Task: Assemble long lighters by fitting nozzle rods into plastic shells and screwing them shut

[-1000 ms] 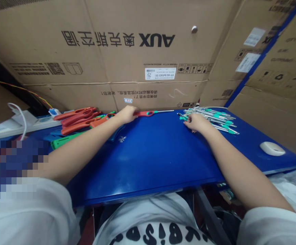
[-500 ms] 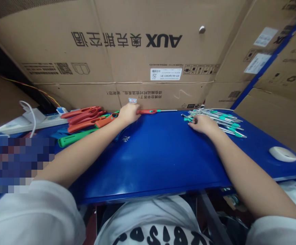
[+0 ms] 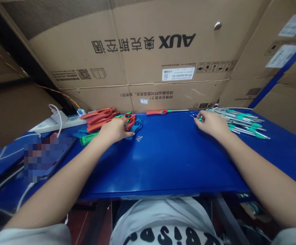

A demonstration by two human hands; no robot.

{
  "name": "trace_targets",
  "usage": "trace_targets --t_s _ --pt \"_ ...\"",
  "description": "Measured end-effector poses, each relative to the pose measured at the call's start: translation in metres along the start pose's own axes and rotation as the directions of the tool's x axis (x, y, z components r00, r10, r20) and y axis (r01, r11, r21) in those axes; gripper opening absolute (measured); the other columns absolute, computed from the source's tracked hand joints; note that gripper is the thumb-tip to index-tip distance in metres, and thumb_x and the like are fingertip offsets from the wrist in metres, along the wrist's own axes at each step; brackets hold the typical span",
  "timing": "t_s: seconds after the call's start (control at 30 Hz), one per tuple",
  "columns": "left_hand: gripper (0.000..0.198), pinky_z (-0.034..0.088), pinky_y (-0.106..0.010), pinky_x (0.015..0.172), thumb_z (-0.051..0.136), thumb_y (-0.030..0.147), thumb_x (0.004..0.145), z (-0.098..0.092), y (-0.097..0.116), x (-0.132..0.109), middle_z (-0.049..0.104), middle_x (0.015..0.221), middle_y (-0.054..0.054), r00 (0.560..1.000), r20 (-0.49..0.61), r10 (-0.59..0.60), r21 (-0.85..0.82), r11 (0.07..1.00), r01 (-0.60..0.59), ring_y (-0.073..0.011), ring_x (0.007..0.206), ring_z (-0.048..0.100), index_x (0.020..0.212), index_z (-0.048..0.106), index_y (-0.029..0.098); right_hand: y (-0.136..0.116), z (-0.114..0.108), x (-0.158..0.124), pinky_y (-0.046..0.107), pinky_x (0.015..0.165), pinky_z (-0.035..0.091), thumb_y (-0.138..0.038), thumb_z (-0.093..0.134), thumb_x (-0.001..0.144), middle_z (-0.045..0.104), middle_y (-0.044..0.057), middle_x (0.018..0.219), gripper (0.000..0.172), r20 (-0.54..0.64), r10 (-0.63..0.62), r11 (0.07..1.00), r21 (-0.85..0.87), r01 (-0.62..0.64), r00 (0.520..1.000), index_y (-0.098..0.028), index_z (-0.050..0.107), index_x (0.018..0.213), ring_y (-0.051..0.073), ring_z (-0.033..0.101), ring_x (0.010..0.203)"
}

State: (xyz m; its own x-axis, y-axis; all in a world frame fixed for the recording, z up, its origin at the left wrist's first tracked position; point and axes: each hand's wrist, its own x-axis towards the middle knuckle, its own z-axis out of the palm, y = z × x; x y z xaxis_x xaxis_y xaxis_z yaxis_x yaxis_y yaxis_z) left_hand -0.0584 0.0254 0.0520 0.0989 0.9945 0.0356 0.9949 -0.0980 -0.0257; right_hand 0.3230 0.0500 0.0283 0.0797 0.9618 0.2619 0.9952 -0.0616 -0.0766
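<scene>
My left hand [image 3: 114, 131] lies on the blue table [image 3: 163, 160] with its fingers curled on the ring end of a red handle in the pile of red, green and blue plastic handles [image 3: 104, 119]. A finished red-handled tool with a metal rod [image 3: 160, 112] lies alone at the table's back edge, apart from both hands. My right hand [image 3: 210, 123] rests at the near end of the heap of metal rods with green collars [image 3: 242, 120], fingers pinched on one rod's tip.
Large cardboard boxes [image 3: 148, 54] wall in the table at the back and right. A white power strip with a cable [image 3: 56, 120] lies at the back left. A pixelated patch [image 3: 44, 154] covers something at the left.
My left hand let go of the red-handled tool at the back edge and moved left onto the pile of handles. The camera swung left; the right hand stayed at the rods.
</scene>
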Motion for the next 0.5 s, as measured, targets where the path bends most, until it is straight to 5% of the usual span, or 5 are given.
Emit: trace_targets --t_s 0.3,0.5 --pt "0.014 0.041 -0.027 0.059 0.062 0.033 0.083 0.0036 -0.0021 0.0035 0.076 0.097 -0.003 0.999 -0.043 -0.001 -0.014 1.000 0.000 -0.0216 0.087 0.070 0.091 0.069 0.023 0.0022 0.0000 -0.0004 0.030 0.057 0.031 -0.038 0.053 0.092 0.075 0.006 0.092 0.023 0.028 -0.005 0.999 0.039 0.004 1.000 -0.023 0.067 0.101 0.027 0.068 0.086" --pt "0.021 0.046 -0.028 0.062 0.068 0.034 0.078 -0.0001 0.0029 -0.0024 0.076 0.103 -0.007 0.997 -0.049 -0.054 0.048 0.997 0.056 -0.0268 0.094 0.072 0.096 0.066 0.022 0.0070 0.0045 0.0020 0.030 0.057 0.032 -0.040 0.054 0.092 0.075 0.006 0.095 0.024 0.128 -0.081 0.996 -0.020 0.084 0.988 -0.023 0.067 0.103 0.028 0.068 0.087"
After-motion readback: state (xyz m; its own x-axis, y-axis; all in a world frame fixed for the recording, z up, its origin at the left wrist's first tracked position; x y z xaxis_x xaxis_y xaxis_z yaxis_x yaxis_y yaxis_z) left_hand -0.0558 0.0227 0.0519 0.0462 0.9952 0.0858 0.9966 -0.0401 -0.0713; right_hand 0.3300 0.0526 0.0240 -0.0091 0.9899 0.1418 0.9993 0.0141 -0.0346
